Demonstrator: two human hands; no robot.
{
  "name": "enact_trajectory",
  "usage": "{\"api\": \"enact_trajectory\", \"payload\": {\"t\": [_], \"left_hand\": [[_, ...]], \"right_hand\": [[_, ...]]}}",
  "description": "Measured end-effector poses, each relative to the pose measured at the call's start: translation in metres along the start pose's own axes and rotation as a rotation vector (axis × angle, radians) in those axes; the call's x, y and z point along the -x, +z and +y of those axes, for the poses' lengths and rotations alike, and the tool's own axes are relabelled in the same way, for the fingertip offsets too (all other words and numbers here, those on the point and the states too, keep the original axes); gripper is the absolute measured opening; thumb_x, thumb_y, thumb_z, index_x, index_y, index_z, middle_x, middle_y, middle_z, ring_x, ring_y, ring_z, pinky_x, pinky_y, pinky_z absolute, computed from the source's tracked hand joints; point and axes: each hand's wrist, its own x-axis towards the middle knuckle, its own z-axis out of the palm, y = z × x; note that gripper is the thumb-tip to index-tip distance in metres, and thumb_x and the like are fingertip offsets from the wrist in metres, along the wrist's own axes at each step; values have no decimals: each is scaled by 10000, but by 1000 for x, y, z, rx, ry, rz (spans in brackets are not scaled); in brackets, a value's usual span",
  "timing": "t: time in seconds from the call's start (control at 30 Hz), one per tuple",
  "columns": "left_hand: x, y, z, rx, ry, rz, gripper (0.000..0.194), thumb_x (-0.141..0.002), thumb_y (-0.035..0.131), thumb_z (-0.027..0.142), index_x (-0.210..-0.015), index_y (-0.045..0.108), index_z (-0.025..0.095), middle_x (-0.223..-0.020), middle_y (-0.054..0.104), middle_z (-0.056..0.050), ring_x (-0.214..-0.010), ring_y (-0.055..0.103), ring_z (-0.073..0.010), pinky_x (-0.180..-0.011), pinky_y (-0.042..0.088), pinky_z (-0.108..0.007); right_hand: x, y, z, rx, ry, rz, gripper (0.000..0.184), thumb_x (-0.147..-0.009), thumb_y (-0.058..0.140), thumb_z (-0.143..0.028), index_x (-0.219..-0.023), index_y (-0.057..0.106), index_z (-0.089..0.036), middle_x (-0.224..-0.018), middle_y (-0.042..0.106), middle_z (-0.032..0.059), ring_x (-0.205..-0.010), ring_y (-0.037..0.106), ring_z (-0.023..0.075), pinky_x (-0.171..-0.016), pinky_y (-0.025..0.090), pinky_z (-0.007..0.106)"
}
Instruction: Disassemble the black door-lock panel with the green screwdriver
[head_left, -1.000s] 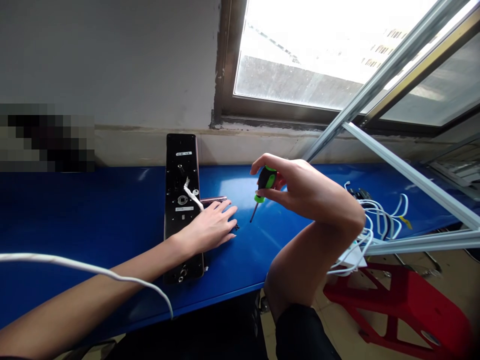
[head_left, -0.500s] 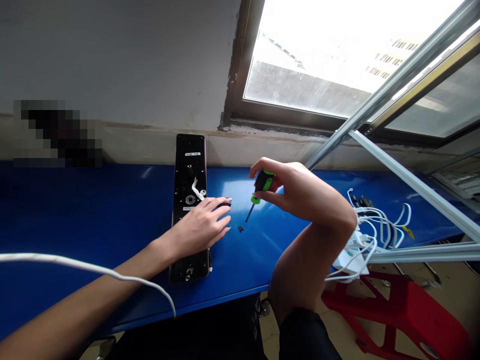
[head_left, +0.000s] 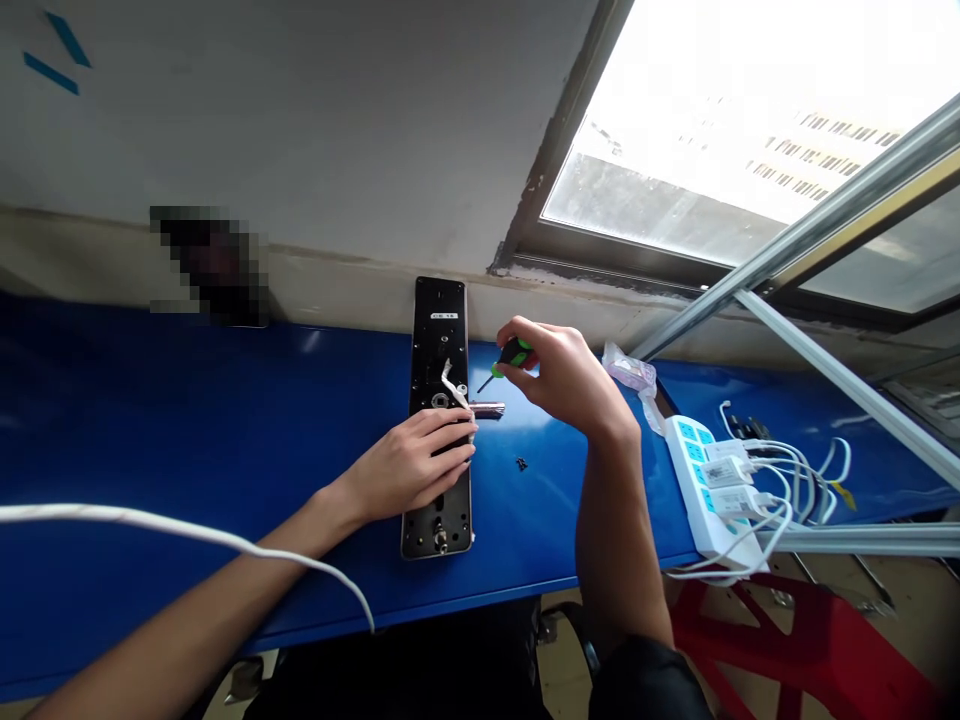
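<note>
A long black lock panel lies on the blue table, its inner side with holes and fittings facing up. My left hand rests across its middle, fingers stretched out toward the right edge and hiding part of it. A short white wire comes out of the panel. From its right side sticks a shiny handle. My right hand is closed around a green and black screwdriver, whose thin shaft slants down-left, its tip near the panel's right edge. Several small dark screws lie in a pile right of the panel.
A white power strip with plugged-in chargers and cables stands at the right, beside a clear plastic bag. A metal frame rises there. A white cable crosses my left forearm. Below right is a red stool.
The view has shifted left, so things appear further right. My right hand has brought the screwdriver up and left, from above the screws to the panel's right edge. My left hand stays on the panel.
</note>
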Motion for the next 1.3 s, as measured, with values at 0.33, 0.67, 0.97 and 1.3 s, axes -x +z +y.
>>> {"api": "enact_trajectory", "payload": {"t": [0.33,0.67,0.97,1.3], "left_hand": [[9,2,5,7,-89,64,288,-1037,570,185,-1271,726,127,-1359,707,-149,-1379,585,-323,-1108,561,-506],[10,8,8,45,-225,156,273,-999,613,175,-1240,740,188,-1364,702,-121,-1414,507,-354,-1093,528,-556],[10,9,2,51,-355,197,269,-1006,618,206,-1249,734,206,-1441,627,-126,-1440,452,-351,-1142,482,-591],[12,9,-6,49,-481,240,395,-1022,598,243,-1415,619,268,-1478,577,-102,-1470,423,-351,-1195,424,-614]], "right_hand": [[40,44,-9,161,316,-73,78,-876,648,-190,-924,593,-218,-798,687,21,-581,506,128,-560,294,258],[56,116,1,103,443,-95,153,-900,647,-257,-1038,582,-238,-768,694,-1,-644,617,174,-582,243,273],[55,126,9,-11,414,5,89,-954,619,-265,-1003,552,-233,-832,675,7,-675,595,168,-596,280,270],[42,91,-4,-312,248,121,205,-1053,522,-449,-1121,591,-267,-937,691,-10,-765,636,123,-698,497,237]]}}
